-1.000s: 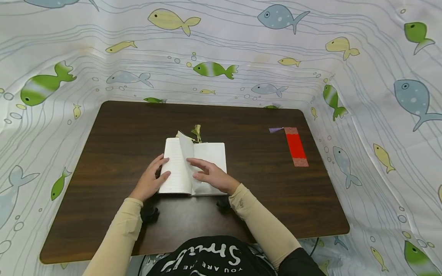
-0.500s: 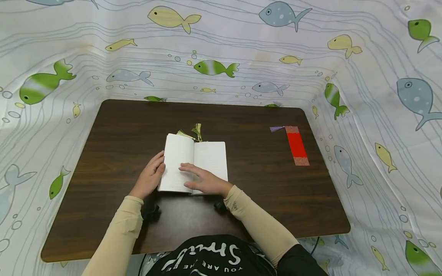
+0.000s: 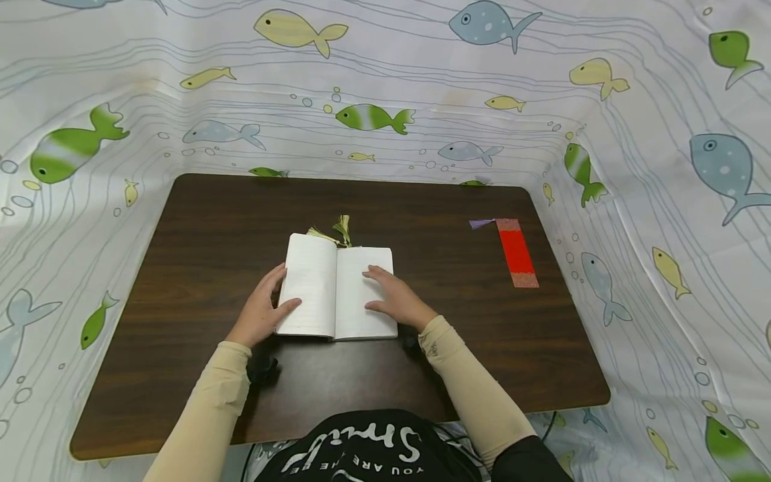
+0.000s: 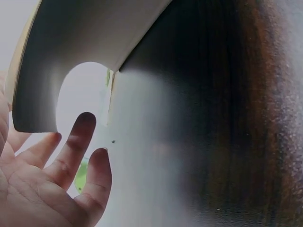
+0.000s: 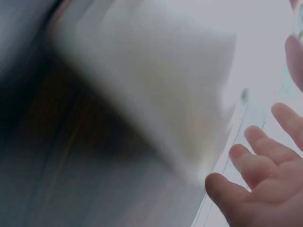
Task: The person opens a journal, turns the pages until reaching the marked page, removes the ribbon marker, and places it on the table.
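Note:
An open notebook [image 3: 310, 294] with pale pages lies on the dark wooden table. My left hand [image 3: 260, 311] is at its left edge, the thumb over the left page. In the left wrist view, the fingers [image 4: 98, 184] spread loosely beside the dark underside of the raised cover [image 4: 42, 90]. My right hand [image 3: 400, 301] is over the right page, fingers relaxed and pointing left; whether they touch the paper cannot be told. Yellow-green tassels [image 3: 343, 229] stick out past the notebook's top edge. The pages [image 5: 156, 80] are blurred in the right wrist view.
A red bookmark [image 3: 517, 253] with a purple tassel [image 3: 481, 224] lies at the table's right. The brown table [image 3: 199, 227] has rounded corners. A white fish-print cloth [image 3: 385, 73] surrounds it behind and at both sides.
A page that stood up near the spine has turned over to the left and lies flat. My right hand swept left, then back over the right page. My left thumb lifted off and came back over the page.

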`<state>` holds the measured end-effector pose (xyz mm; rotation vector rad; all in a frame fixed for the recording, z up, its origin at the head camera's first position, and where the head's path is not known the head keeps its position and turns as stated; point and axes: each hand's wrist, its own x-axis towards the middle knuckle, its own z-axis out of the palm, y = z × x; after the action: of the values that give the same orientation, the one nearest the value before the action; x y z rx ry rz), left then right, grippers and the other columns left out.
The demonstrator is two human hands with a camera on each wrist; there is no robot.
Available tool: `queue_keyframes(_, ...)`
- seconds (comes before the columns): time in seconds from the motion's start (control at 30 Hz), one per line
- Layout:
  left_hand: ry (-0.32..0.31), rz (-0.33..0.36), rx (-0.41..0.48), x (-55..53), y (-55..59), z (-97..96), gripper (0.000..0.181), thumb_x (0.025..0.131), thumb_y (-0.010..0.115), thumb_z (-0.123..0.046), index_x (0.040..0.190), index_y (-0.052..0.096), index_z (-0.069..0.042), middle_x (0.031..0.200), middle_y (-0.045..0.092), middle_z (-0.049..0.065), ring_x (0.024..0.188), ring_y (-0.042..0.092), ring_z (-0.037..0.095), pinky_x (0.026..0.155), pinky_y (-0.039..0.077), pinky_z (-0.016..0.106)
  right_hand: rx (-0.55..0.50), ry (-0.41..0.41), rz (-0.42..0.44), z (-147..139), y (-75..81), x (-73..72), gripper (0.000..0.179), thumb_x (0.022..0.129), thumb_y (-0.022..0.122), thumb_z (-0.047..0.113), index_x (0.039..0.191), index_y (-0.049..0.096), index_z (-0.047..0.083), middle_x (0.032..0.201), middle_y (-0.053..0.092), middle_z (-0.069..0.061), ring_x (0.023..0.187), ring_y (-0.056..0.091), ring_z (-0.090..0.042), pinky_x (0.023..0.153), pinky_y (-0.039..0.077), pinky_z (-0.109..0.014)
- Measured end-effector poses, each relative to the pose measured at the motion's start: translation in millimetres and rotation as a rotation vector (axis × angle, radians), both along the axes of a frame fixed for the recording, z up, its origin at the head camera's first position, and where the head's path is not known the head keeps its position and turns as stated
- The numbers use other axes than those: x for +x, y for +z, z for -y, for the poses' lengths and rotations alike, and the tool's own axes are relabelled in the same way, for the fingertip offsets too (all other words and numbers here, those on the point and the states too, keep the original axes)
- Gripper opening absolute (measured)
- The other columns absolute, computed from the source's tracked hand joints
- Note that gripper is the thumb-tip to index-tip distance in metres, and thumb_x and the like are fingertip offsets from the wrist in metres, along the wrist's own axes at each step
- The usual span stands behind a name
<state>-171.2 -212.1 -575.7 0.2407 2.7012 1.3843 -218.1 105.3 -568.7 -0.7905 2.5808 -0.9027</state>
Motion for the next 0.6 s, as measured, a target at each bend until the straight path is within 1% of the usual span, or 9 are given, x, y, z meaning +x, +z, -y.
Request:
queue_keyframes(0.1, 0.001, 0.005, 0.006, -0.3, -2.4, 0.0, 0.078, 0.099, 0.069, -0.028, 0.157, 0.027, 0.005, 0.164, 0.022, 0.024, 0.132, 0.041, 0.049, 0.102, 0.038, 0.066, 0.050, -0.050, 0.077, -22, -4.2, -1.8, 0.085, 0.086, 0.084, 0.023, 0.156, 0.039, 0.007, 0.166, 0.026, -0.014, 0.152, 0.025, -0.029, 0.120, 0.027, -0.044)
queue_keyframes(0.2, 0.002, 0.008, 0.013, -0.8, -4.2, -0.4, 0.079, 0.099, 0.069, -0.029, 0.157, 0.027, 0.004, 0.164, 0.022, 0.023, 0.133, 0.041, 0.049, 0.103, 0.037, 0.066, 0.099, -0.044, 0.149, -36, -6.6, -1.9, 0.101, 0.080, 0.088, 0.026, 0.160, 0.030, 0.010, 0.169, 0.017, -0.012, 0.154, 0.019, -0.029, 0.120, 0.027, -0.047)
queue_keyframes(0.23, 0.003, 0.008, 0.012, -0.8, -4.2, 0.0, 0.079, 0.099, 0.069, -0.029, 0.157, 0.028, 0.005, 0.164, 0.022, 0.023, 0.133, 0.041, 0.049, 0.103, 0.037, 0.066, 0.113, -0.034, 0.156, -37, -7.2, -1.8, 0.104, 0.078, 0.090, 0.027, 0.161, 0.029, 0.010, 0.169, 0.015, -0.012, 0.154, 0.018, -0.030, 0.120, 0.025, -0.049)
queue_keyframes(0.3, 0.001, 0.010, 0.009, -0.6, -3.4, 0.3, 0.079, 0.099, 0.069, -0.030, 0.157, 0.028, 0.005, 0.164, 0.022, 0.023, 0.133, 0.041, 0.048, 0.103, 0.037, 0.066, 0.156, -0.011, 0.144, -39, -8.5, -1.5, 0.110, 0.076, 0.091, 0.029, 0.162, 0.026, 0.011, 0.169, 0.014, -0.013, 0.155, 0.014, -0.032, 0.120, 0.022, -0.054)
queue_keyframes(0.43, -0.003, 0.019, 0.000, -0.9, -2.3, 0.8, 0.080, 0.099, 0.069, -0.031, 0.157, 0.028, 0.005, 0.164, 0.022, 0.023, 0.134, 0.040, 0.048, 0.105, 0.036, 0.066, 0.284, 0.004, 0.061, -37, -11.7, -0.2, 0.111, 0.075, 0.091, 0.037, 0.162, 0.027, 0.014, 0.169, 0.015, -0.011, 0.155, 0.011, -0.032, 0.119, 0.017, -0.062)
queue_keyframes(0.53, -0.006, 0.030, -0.001, -0.5, -0.8, 0.8, 0.081, 0.099, 0.069, -0.032, 0.157, 0.027, 0.005, 0.165, 0.021, 0.023, 0.135, 0.039, 0.049, 0.106, 0.035, 0.066, 0.367, -0.011, -0.020, -34, -14.9, 0.5, 0.107, 0.075, 0.088, 0.043, 0.161, 0.031, 0.016, 0.169, 0.018, -0.008, 0.155, 0.014, -0.033, 0.118, 0.018, -0.064)
queue_keyframes(0.6, 0.000, 0.034, 0.000, 0.3, -0.5, 1.4, 0.081, 0.099, 0.069, -0.032, 0.158, 0.026, 0.004, 0.165, 0.021, 0.023, 0.136, 0.039, 0.049, 0.106, 0.035, 0.066, 0.391, -0.023, -0.072, -32, -16.6, 0.6, 0.102, 0.076, 0.086, 0.046, 0.160, 0.035, 0.017, 0.168, 0.022, -0.007, 0.154, 0.018, -0.033, 0.118, 0.018, -0.065)
